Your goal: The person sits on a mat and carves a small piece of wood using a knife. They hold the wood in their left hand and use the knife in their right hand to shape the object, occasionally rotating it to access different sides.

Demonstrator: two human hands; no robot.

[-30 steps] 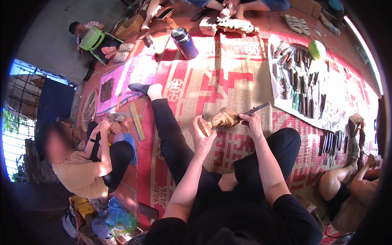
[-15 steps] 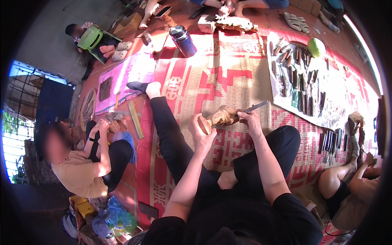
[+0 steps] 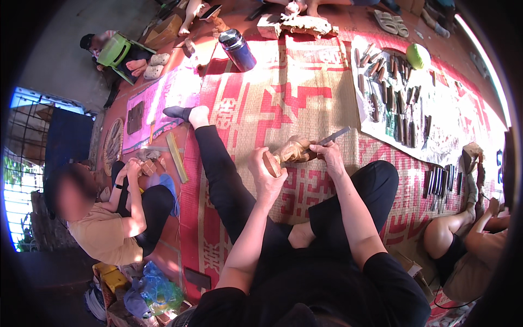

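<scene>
My left hand (image 3: 263, 180) is closed round the block-shaped base of a small wooden carving (image 3: 294, 149), which lies tilted with its figured part toward my right hand. In my right hand (image 3: 331, 158) is a flat grey metal file (image 3: 339, 134), its squared end pointing up and right, away from me. The fingers of that hand are wrapped round the file close to the carving's far end. Whether the file touches the wood I cannot tell. Both hands are above the patterned mat, between my spread legs.
Many carving chisels (image 3: 400, 103) lie on a white sheet at the right; more tools (image 3: 437, 181) are nearer. A dark blue flask (image 3: 238, 52) stands ahead. People sit at the left and right. A wood strip (image 3: 177, 158) lies beside my outstretched leg.
The view has shifted slightly, so most things appear a little to the left. Both hands keep their hold; the file's tip sits slightly higher and further left in the picture.
</scene>
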